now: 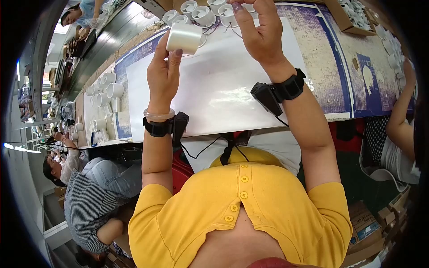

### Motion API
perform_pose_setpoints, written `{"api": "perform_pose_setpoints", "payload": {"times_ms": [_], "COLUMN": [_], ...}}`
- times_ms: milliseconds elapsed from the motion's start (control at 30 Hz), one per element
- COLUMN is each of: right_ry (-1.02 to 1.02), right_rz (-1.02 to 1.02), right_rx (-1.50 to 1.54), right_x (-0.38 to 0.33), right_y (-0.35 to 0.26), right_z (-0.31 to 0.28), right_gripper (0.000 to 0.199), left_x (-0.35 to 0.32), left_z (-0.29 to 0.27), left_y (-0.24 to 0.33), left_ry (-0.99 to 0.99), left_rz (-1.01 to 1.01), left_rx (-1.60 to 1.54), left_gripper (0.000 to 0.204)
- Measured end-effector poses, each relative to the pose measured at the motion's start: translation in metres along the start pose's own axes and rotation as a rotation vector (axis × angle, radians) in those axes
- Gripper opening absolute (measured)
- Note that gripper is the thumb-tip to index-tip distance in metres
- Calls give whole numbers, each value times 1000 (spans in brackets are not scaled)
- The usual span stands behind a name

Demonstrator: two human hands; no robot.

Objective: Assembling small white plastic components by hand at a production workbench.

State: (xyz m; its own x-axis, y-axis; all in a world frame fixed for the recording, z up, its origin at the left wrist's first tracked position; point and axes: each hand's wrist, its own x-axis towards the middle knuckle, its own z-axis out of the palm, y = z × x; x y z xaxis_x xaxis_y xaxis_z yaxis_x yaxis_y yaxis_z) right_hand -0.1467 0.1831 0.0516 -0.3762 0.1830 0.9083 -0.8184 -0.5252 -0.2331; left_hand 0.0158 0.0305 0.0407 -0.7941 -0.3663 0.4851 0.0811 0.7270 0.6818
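My left hand (165, 71) is closed around a smooth white plastic cylinder (187, 39), its thumb on the near side. A thin loop of wire shows beside the cylinder's right end. My right hand (263, 38) is raised at the top edge, its thumb over one of several white round housings (204, 17) with thin wires. The other fingertips of that hand run out of the picture, so whether it grips anything is hidden. Beneath both hands lies a glossy white sheet (223, 98) on the table.
More white cylinders (115, 90) stand on the table at left. A cardboard box (351, 18) of small white parts sits at the far right. Co-workers sit on both sides, one in a striped shirt (91, 207) at left, another person's arm (402, 111) at right.
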Motion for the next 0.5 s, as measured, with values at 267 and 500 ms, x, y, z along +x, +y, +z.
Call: {"api": "perform_pose_setpoints", "payload": {"times_ms": [267, 500], "right_ry": [-448, -1069], "right_rz": [662, 735], "right_rx": [-165, -388], "right_x": [-8, -30], "right_y": [-21, -17], "right_z": [-12, -9], "right_gripper": [16, 29], "left_x": [-4, -2], "left_z": [-2, 5], "left_y": [1, -1], "left_ry": [-181, -266], "left_rz": [-408, -461], "left_rx": [-1001, -1231], "left_gripper": [51, 59]}}
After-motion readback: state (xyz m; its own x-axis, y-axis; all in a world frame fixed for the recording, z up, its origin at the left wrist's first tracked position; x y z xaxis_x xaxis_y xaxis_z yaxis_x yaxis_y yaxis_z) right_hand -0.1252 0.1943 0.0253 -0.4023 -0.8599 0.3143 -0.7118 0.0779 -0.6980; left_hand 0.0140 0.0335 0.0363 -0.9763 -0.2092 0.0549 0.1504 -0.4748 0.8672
